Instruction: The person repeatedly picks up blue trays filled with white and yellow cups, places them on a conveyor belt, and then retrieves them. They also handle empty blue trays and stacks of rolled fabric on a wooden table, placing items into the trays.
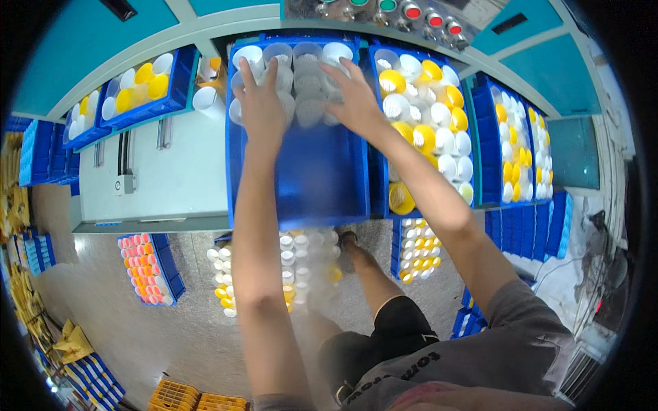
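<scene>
White and translucent cups (306, 77) stand in rows at the far end of a blue crate (322, 185), beneath and between the two hands. The left hand (264, 106) lies over the left-hand rows with fingers spread; the right hand (358, 104) lies over the right-hand rows, fingers likewise apart. Whether either hand grips a cup cannot be told. The crate's far wall runs just beyond the fingertips, and its left side wall is near the left hand. Nearer than the hands, the crate's blue base shows through to the near wall, giving open room. Left of the left hand, a lone white cup (208, 101) stands near the crate, beside the pale table (185, 175). Right of the right hand, a second crate (378, 171) of white and yellow cups adjoins closely, beneath the right forearm.
</scene>
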Tool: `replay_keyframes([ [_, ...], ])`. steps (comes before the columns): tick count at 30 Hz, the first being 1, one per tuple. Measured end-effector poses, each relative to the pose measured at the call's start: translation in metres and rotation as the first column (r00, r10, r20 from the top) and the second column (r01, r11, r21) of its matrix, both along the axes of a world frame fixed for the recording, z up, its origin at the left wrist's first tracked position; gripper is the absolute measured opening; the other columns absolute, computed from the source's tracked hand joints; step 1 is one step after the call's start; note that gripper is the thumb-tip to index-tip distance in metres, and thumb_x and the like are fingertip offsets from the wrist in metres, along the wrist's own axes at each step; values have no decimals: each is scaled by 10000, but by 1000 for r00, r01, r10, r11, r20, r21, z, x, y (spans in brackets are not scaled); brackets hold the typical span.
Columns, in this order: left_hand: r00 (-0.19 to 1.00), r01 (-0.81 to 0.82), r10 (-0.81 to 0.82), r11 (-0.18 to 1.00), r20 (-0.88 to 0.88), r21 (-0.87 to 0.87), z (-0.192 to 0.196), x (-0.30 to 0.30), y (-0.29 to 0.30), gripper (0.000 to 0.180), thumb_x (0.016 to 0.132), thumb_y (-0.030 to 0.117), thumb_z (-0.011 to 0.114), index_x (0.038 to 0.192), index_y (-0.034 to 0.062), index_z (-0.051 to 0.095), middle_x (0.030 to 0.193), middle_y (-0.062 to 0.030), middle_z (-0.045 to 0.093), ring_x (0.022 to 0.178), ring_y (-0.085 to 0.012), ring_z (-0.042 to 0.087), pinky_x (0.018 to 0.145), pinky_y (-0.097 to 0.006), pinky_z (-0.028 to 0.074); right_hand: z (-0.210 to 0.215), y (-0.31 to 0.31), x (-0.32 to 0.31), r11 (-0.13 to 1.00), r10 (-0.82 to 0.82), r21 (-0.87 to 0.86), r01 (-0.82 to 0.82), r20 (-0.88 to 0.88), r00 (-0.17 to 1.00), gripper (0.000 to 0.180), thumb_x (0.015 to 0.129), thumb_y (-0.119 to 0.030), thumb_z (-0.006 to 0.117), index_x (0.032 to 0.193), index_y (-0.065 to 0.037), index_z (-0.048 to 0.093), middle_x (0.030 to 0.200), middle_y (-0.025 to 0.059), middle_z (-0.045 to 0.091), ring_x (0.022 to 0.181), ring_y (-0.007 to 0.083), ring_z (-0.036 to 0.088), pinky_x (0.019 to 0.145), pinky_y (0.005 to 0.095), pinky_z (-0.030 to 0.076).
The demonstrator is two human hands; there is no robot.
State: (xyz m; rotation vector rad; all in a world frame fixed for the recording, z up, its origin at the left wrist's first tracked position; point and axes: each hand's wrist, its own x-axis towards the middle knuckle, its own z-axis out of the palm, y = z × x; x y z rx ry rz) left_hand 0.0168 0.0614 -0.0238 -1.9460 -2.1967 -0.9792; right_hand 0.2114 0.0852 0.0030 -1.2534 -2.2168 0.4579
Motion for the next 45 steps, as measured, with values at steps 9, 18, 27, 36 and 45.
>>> replay_keyframes([
  [9,995,74,-96,885,-23,-460,-11,-18,74,765,645,-108,677,1322,227,553,1307,-222,485,1094,-436,607,928,-467,517,-31,85,-45,891,19,-432,142,347,937,847,714,-75,778,1449,-111,358,1500,371,209,1281,505,452,986,461,494],
  [18,970,-44,31,998,240,50,120,56,-153,483,777,-35,560,1236,114,582,1351,-272,431,1035,-465,502,852,-485,486,111,-121,20,998,26,-63,-20,104,994,757,620,57,737,1318,-113,501,1328,176,444,1310,394,429,1090,430,387],
  [27,839,206,71,877,540,-435,110,118,-427,643,691,-100,606,1295,117,558,1390,-234,409,1152,-489,464,914,-523,475,99,-418,93,863,-71,-436,255,394,916,843,565,-5,815,1327,-144,483,1376,229,418,1335,467,343,1083,529,351],
  [36,887,191,109,799,449,-570,-200,99,-465,612,666,-64,664,1247,93,553,1403,-237,403,1172,-503,452,945,-520,467,-215,-445,81,758,46,-634,153,286,957,826,569,-67,827,1308,-129,462,1373,245,394,1289,464,399,1055,488,377],
  [45,924,68,193,767,331,-637,-390,41,-401,611,753,-48,590,1327,149,520,1386,-193,433,1199,-438,463,958,-494,456,-395,-374,31,739,91,-666,101,248,964,844,626,-14,791,1371,-156,420,1484,256,235,1358,448,352,1066,443,429],
])
